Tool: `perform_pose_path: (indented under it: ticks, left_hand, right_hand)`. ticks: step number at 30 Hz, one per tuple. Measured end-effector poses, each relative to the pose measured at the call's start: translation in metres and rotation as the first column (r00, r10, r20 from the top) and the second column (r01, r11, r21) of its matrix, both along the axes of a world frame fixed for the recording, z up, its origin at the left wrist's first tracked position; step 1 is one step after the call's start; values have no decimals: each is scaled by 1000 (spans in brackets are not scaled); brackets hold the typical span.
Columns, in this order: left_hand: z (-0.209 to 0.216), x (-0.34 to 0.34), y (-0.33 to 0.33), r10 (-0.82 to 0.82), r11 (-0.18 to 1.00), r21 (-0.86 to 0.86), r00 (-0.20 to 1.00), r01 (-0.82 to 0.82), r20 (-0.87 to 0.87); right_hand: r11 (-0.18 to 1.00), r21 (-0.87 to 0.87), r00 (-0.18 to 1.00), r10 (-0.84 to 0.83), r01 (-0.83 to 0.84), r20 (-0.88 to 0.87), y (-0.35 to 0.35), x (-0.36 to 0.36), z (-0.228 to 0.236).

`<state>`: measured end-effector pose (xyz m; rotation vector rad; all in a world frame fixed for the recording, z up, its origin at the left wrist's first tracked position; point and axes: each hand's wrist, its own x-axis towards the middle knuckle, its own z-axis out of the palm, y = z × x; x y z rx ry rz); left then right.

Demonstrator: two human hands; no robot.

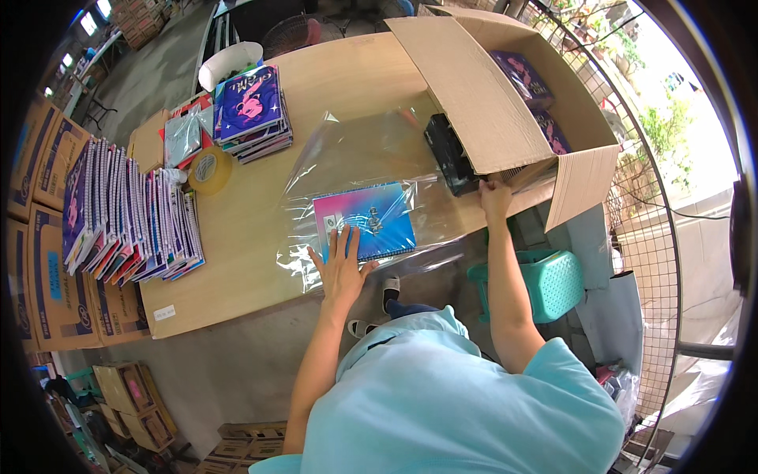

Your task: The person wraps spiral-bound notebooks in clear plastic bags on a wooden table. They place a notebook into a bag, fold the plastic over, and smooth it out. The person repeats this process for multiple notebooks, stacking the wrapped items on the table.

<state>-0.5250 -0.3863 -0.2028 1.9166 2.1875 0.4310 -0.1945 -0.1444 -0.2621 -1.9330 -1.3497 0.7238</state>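
Note:
A spiral notebook with a blue and pink cover lies on a sheet of clear plastic film near the table's front edge. My left hand rests on the notebook's lower left part, its fingers spread. To the right, my right hand is closed at the near end of a black box-like device, beside the carton. What its fingers pinch is too small to make out. The film reaches from under the notebook toward the black device, and part of it hangs over the front edge.
A long row of spiral notebooks stands at the left. Behind it are a tape roll and a notebook stack. An open carton with purple notebooks fills the right end. A green stool is below the table.

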Motion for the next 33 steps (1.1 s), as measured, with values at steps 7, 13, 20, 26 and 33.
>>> perform_pose_path:
  ticks: [7, 13, 20, 26, 33]
  left_hand:
    - [-1, 0, -7, 44, 999, 29, 998, -45, 35]
    - [3, -4, -6, 15, 999, 44, 999, -17, 46]
    - [-1, -12, -11, 23, 999, 45, 1000, -23, 7]
    - [-11, -23, -14, 46, 996, 68, 993, -54, 113]
    - [-12, -26, -11, 48, 990, 109, 947, -87, 318]
  right_hand:
    - [863, -401, -18, -416, 308, -909, -11, -30, -12]
    - [927, -191, 284, -288, 324, -915, -16, -37, -32]
    - [993, 75, 516, 19, 86, -856, -76, -76, 22]
    - [374, 269, 335, 925, -888, -180, -95, -188, 148]
    - [-26, -233, -61, 987, -972, 147, -67, -261, 76]
